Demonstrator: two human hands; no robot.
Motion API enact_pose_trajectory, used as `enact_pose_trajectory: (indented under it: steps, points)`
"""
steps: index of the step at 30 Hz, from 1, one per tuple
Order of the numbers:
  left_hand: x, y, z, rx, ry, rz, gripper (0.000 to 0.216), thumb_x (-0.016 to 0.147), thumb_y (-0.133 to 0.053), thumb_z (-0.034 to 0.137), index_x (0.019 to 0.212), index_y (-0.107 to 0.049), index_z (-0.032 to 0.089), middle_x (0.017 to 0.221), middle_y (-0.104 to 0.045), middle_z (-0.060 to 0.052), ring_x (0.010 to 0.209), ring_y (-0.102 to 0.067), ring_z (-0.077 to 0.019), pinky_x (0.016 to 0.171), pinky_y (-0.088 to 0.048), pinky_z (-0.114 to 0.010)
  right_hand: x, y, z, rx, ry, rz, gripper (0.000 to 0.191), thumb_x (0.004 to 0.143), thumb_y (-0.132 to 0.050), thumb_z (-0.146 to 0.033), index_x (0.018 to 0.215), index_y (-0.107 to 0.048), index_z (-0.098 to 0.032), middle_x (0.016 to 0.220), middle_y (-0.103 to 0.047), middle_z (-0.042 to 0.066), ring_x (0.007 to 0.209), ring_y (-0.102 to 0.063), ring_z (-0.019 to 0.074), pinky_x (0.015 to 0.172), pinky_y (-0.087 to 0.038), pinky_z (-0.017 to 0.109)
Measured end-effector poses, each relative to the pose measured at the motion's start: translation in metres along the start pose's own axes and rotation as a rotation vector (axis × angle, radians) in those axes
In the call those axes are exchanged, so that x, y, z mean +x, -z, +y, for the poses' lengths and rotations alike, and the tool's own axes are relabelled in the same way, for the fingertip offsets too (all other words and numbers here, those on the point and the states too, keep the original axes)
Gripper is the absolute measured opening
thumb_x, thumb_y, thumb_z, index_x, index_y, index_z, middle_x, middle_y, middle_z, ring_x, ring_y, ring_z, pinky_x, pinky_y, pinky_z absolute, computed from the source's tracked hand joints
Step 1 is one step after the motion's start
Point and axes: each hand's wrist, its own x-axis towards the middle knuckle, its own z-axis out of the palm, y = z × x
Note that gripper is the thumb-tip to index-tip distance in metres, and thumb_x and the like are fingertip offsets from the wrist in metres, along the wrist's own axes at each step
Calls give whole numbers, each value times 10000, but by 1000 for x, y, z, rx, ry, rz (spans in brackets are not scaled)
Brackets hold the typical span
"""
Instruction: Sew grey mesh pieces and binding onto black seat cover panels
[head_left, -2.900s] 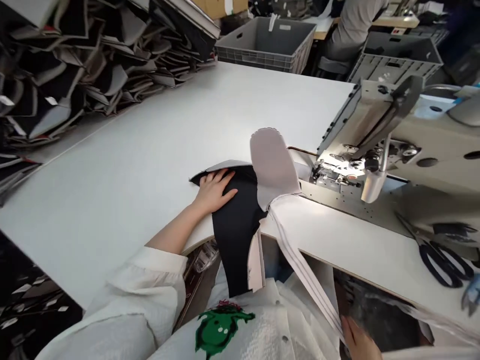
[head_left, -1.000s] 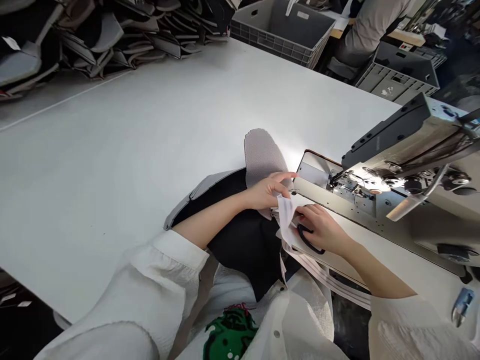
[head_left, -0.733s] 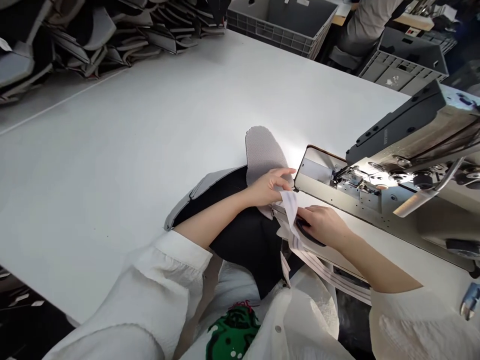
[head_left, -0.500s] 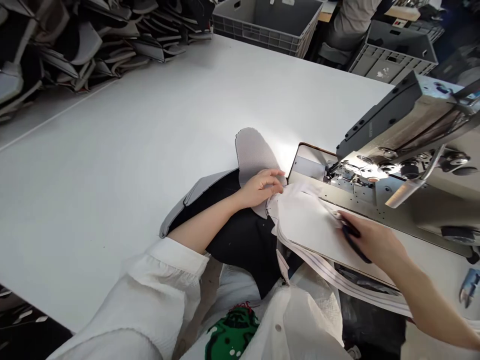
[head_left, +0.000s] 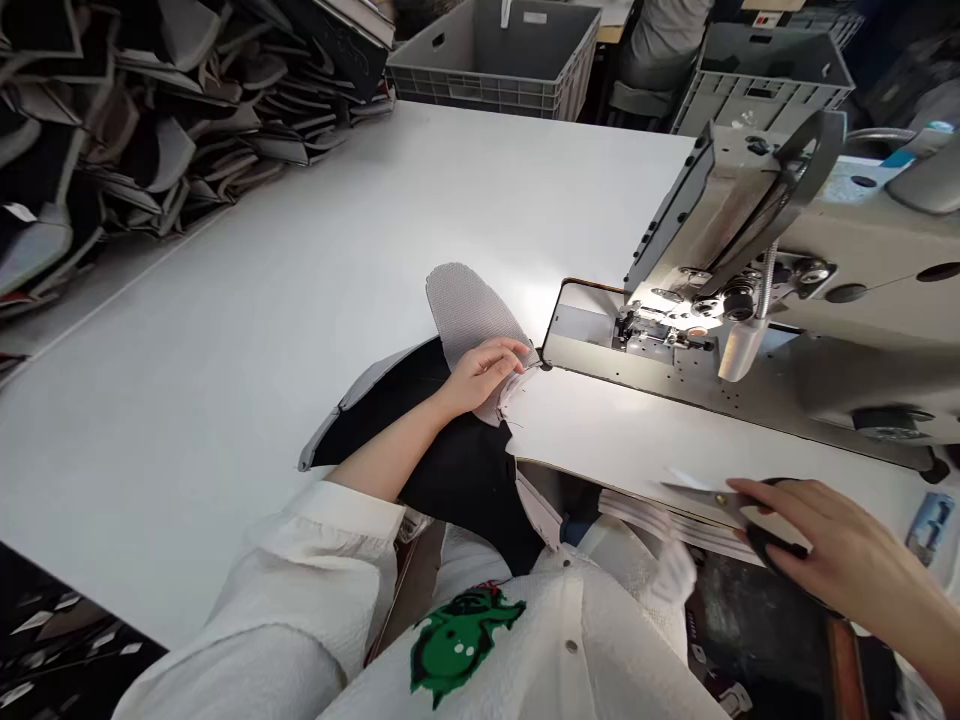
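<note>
My left hand (head_left: 482, 372) lies with curled fingers on a grey mesh piece (head_left: 461, 305) joined to black fabric (head_left: 450, 470), pinching its edge just left of the sewing machine bed (head_left: 592, 335). The black fabric hangs off the table edge toward my lap. My right hand (head_left: 832, 550) is at the table's front right, its fingers over the black handles of a pair of scissors (head_left: 750, 515) whose blades point left. White striped tape (head_left: 652, 520) droops below the table edge between my hands.
An industrial sewing machine (head_left: 750, 230) fills the right side, its lamp lit over the needle. Stacked cut fabric pieces (head_left: 112, 130) line the left. Two grey crates (head_left: 495, 55) (head_left: 757, 70) stand at the back, where another person (head_left: 660, 40) sits. A blue tool (head_left: 928, 520) lies far right.
My right hand swept right with the scissors, away from the tape beside my left hand, down to the table's front right. The tape dropped below the edge. My left hand stayed put.
</note>
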Motion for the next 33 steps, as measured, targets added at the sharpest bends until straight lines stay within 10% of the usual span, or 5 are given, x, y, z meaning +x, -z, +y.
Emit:
enact_pose_trajectory:
  steps: [8, 17, 23, 28, 33]
  points:
    - [-2, 4, 1, 2, -21, -29, 458, 891, -476, 570, 745, -652, 173, 1112, -625, -107, 1063, -568, -245, 990, -416, -399, 9, -33, 51, -155, -455, 237, 472, 909, -335, -431, 1217, -570, -161, 1083, -641, 127, 897, -612, 248, 734, -489, 346]
    - [-1, 29, -6, 23, -86, -240, 503, 782, -426, 744, 894, -677, 322, 1185, -616, -34, 1140, -556, -268, 992, -442, -396, 123, -16, -68, 141, 164, 615, 325, 903, -358, -136, 1017, -654, -206, 978, -686, 30, 877, -626, 142, 769, -504, 251]
    - [-12, 47, 51, 788, -256, -826, 546, 641, -700, 548, 1155, -604, 391, 1319, -561, -22, 1301, -440, -281, 1150, -251, -473, 206, -12, -117, 260, 459, 565, 381, 907, -280, -176, 932, -658, -212, 850, -680, -35, 775, -622, 100, 731, -497, 213]
    - [-10, 93, 64, 1142, 97, -474, 41, 648, -688, 245, 661, -683, 206, 773, -701, -101, 919, -644, -282, 1016, -399, -416, 186, -37, -88, 430, 504, 570, 341, 879, -298, -108, 947, -628, -163, 887, -682, 62, 785, -653, 157, 660, -519, 245]
    - [-42, 126, 32, 1136, 508, -238, 253, 792, -623, 350, 648, -686, 153, 642, -663, -90, 724, -633, -219, 755, -476, -305, 181, -61, -50, 547, 242, 564, 213, 897, -438, -298, 961, -625, -218, 935, -676, 37, 816, -652, 184, 698, -522, 263]
